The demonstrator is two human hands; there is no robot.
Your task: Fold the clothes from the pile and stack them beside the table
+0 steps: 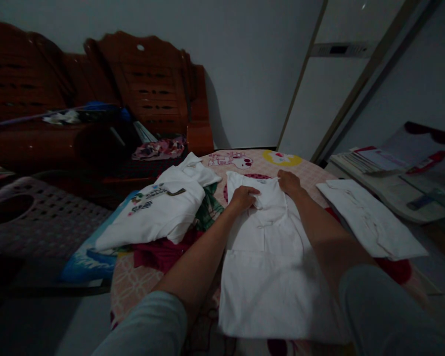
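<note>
A white garment (267, 287) that looks like a shirt lies in front of me, its lower part folded up over itself. Near its far end, my left hand (245, 198) rests on the cloth, with fingers and thumb closed on a fold. My right hand (288, 182) is closed round the far right corner of the same shirt. To the left sits a loosely heaped white shirt with a printed front (159, 202), over green and dark red cloth (163, 254). On the right lies a folded white garment (374, 217).
A round table with a pink patterned cover (129, 291) carries the clothes. Behind it on the left stands a carved wooden sofa (144, 74) with items on its seat. A woven plastic basket (52, 217) is at left. Papers (371, 158) lie on a stand at right.
</note>
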